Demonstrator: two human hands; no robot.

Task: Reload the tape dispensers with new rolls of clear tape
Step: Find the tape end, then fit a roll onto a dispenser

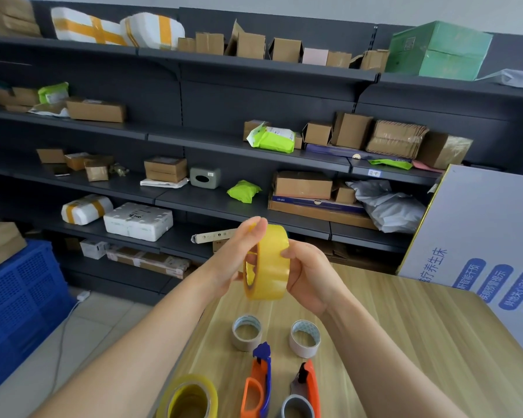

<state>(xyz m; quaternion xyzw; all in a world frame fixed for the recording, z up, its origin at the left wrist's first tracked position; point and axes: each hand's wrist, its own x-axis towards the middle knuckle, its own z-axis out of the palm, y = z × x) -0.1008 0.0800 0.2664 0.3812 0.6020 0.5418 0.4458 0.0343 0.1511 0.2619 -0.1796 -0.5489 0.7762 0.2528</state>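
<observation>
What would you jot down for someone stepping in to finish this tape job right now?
Left hand: grips the new tape roll at its side, raised above the table.
Right hand: grips the same roll's outer face.
On the table: second new roll at the near edge, left empty core, right empty core, blue-and-orange dispenser and orange dispenser lying flat.
Done: the old cores appear to be out.
Left: neither dispenser carries a new roll yet; load both.
</observation>
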